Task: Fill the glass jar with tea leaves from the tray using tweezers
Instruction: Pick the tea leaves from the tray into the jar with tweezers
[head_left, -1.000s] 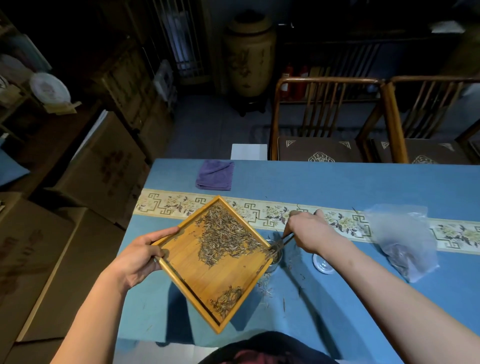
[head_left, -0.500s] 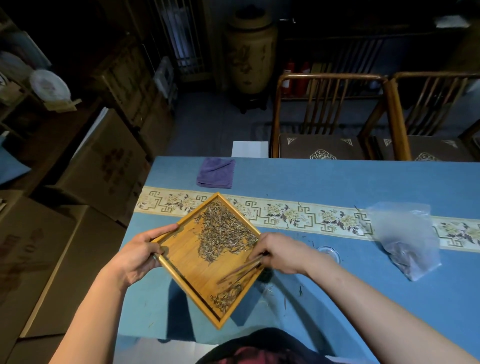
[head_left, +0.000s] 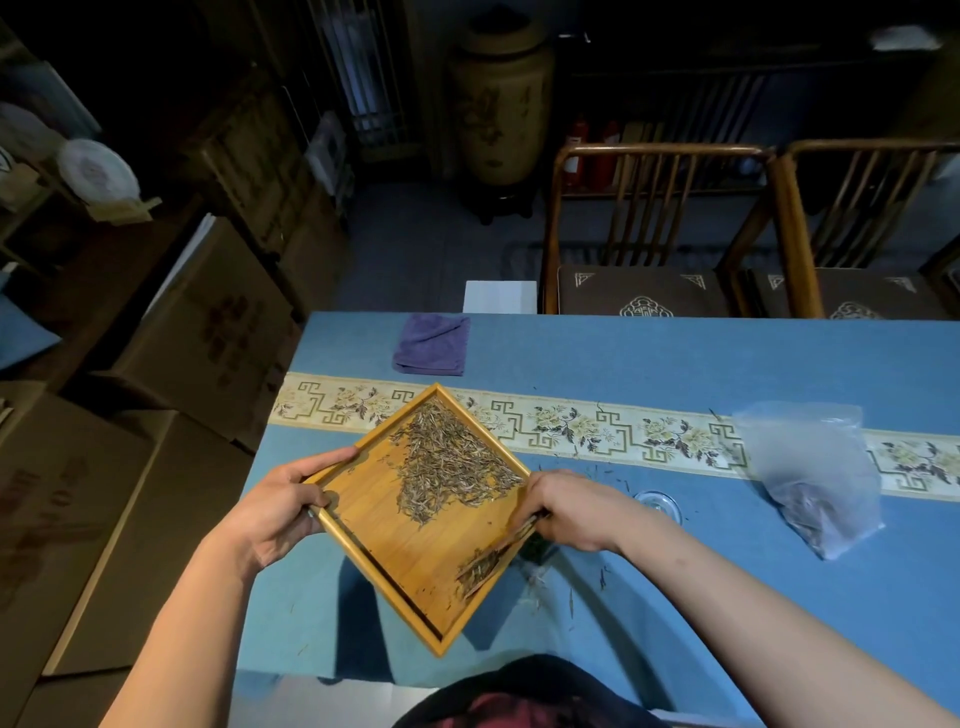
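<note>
**Tweezers down among the loose leaves at the tray's low edge**

The square bamboo tray (head_left: 415, 545) is held off the blue tablecloth (head_left: 675, 358), turned so a corner points to 12 o'clock and tipped down toward the person. The left hand (head_left: 270, 512) grips its 9 o'clock corner, thumb curled over the raised rim and the other fingers tucked beneath, out of sight. A broad heap of dry grey-green tea leaves (head_left: 447, 462) lies in the tray's upper half, from centre toward 12 and 2 o'clock.

The right hand (head_left: 569, 512) sits at the tray's 3 o'clock side, fingers curled and pinching slim wooden tweezers (head_left: 498, 551), which slant down toward 5 o'clock; their tips rest in a smaller clump of leaves against the lower right rim (whether the tips are closed on any leaf I cannot tell, they blur into the strands).

The glass jar (head_left: 535, 545) is all but hidden under the right hand and tray edge; only a dark sliver shows. A round clear glass lid (head_left: 658, 503) lies on the cloth just at 3 o'clock of the right wrist. Further toward 3 o'clock lies a crumpled clear plastic bag (head_left: 810, 467), and a folded purple cloth (head_left: 431, 344) lies at 12 o'clock. Stray leaves dot the cloth near the jar.
</note>
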